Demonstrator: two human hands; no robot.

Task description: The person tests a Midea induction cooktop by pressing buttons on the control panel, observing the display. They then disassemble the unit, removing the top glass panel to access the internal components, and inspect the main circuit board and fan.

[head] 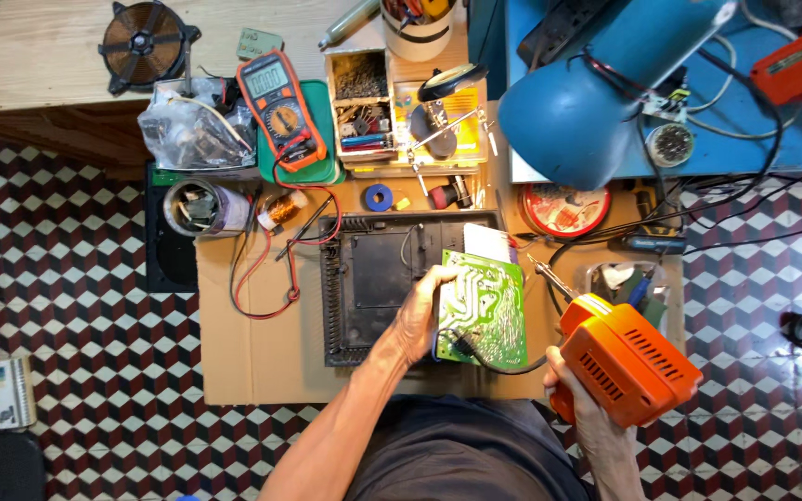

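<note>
1. The left hand (417, 315) was curled around the left edge of a green circuit board (482, 308), thumb and fingers clamped on it. The board was held tilted with its solder side up, probably so the joints faced the person and the iron's tip.
2. The right hand (575, 401) was wrapped shut around the grip of an orange soldering gun (626, 360). Its thin metal tip (542, 272) pointed up and left, just beside the board's upper right corner; whether it touched the board could not be told.
3. The board sat over the right half of a black plastic appliance casing (373, 283), which lay open near the middle of a cardboard sheet (252, 357) spread on the tiled floor (76, 278). A black lead (498, 364) ran from the board's lower edge.
4. Along the cardboard's far edge stood the gear within reach: an orange multimeter (279, 107) on a green tray (322, 139), its red lead (266, 278) looping down the left side, a tin (195, 206) of odd parts at the far left corner, and a small box of screws (361, 79).
5. A blue lamp (596, 93) leaned in from the far right, its shade turned towards the work.
6. A round red tin (565, 210) lay just beyond the iron's tip, close to hand.
</note>
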